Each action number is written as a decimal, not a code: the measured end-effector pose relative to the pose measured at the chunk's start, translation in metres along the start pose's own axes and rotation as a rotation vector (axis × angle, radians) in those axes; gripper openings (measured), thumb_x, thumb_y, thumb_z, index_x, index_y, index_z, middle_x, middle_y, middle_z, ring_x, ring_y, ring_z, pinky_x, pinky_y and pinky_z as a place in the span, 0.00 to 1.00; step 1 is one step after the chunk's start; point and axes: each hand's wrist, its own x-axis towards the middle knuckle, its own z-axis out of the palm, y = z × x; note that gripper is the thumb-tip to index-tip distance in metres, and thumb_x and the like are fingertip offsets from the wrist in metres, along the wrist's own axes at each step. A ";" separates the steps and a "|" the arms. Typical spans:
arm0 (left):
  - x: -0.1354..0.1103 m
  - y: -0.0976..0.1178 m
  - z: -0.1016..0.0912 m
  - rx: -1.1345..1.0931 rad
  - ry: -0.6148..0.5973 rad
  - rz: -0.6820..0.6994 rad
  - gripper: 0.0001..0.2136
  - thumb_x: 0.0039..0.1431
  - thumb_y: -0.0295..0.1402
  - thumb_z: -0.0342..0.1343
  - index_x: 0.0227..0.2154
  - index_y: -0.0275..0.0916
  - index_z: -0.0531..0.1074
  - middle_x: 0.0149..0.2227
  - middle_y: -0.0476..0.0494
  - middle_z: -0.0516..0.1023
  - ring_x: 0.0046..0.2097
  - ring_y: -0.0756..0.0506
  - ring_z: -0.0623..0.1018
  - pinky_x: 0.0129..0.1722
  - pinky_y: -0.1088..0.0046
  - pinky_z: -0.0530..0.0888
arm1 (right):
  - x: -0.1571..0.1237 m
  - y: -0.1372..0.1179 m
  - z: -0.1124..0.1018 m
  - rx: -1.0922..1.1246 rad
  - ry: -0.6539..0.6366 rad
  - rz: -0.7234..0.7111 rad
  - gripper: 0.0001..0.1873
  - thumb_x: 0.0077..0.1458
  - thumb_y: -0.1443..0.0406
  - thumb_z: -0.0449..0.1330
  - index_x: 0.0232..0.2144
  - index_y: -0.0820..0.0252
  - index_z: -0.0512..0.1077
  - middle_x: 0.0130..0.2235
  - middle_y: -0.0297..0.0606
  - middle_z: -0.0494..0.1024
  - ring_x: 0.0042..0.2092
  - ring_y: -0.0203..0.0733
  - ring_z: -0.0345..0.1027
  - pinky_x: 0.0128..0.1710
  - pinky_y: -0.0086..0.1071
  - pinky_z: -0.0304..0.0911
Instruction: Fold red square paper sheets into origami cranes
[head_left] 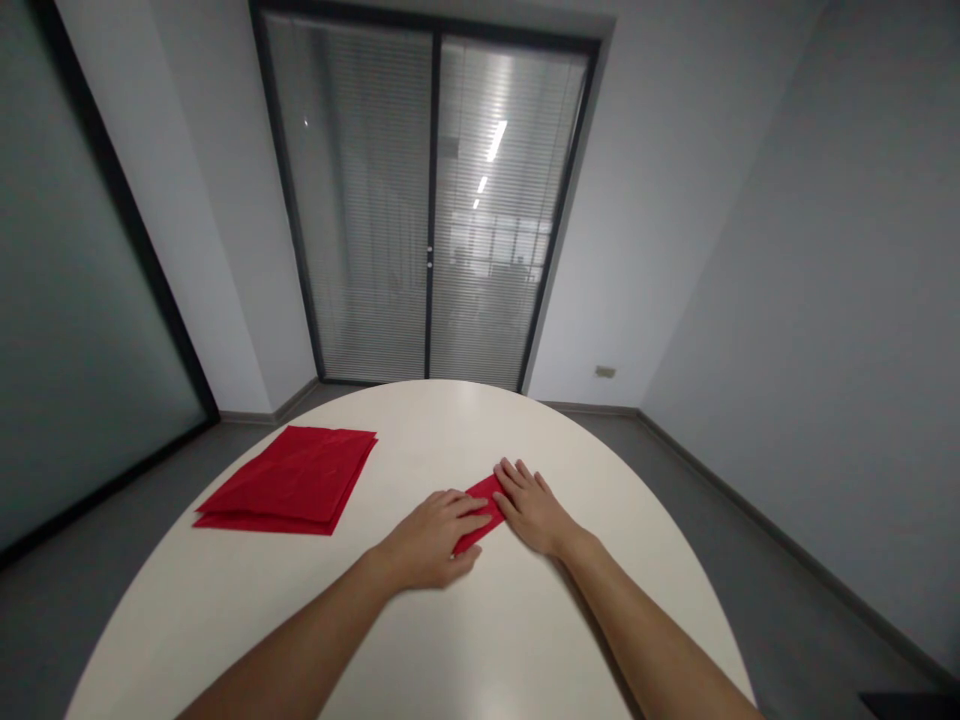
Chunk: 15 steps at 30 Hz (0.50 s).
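Note:
A small folded piece of red paper or cloth lies flat on the white table in front of me; I cannot tell which material it is. My left hand rests over its left part, fingers stretched across it and thumb lying nearer to me. On its right end lies my right hand, palm down with fingers spread. Both hands press on the red piece from above, and parts of it are hidden under them.
Larger creased red sheets are stacked at the left of the round white table. Beyond the table stands a dark-framed glass door with blinds. Grey walls rise on both sides.

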 end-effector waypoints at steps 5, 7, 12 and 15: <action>0.001 -0.001 0.003 0.026 0.025 -0.031 0.21 0.62 0.32 0.53 0.58 0.43 0.70 0.57 0.40 0.75 0.59 0.39 0.72 0.62 0.55 0.65 | -0.001 -0.003 -0.001 0.072 -0.011 -0.200 0.30 0.69 0.53 0.45 0.68 0.57 0.55 0.70 0.43 0.52 0.72 0.54 0.40 0.69 0.53 0.38; 0.001 -0.001 0.005 0.042 0.032 -0.071 0.19 0.63 0.30 0.51 0.56 0.43 0.71 0.57 0.40 0.75 0.59 0.40 0.72 0.62 0.53 0.64 | -0.001 -0.002 0.001 0.073 -0.037 -0.160 0.31 0.69 0.52 0.45 0.69 0.57 0.54 0.70 0.43 0.53 0.71 0.55 0.41 0.68 0.55 0.38; 0.001 -0.001 0.008 0.065 0.056 -0.170 0.16 0.64 0.29 0.50 0.52 0.41 0.74 0.58 0.39 0.75 0.59 0.40 0.72 0.62 0.51 0.64 | -0.001 0.001 0.000 0.012 0.002 -0.015 0.34 0.68 0.52 0.44 0.69 0.63 0.51 0.71 0.47 0.48 0.72 0.58 0.36 0.68 0.58 0.36; 0.001 -0.004 0.010 0.059 0.057 -0.163 0.16 0.64 0.29 0.49 0.53 0.41 0.73 0.58 0.39 0.74 0.60 0.41 0.72 0.62 0.53 0.64 | -0.003 -0.002 -0.004 0.002 0.042 -0.117 0.31 0.69 0.56 0.44 0.69 0.61 0.53 0.71 0.45 0.48 0.72 0.56 0.35 0.69 0.57 0.33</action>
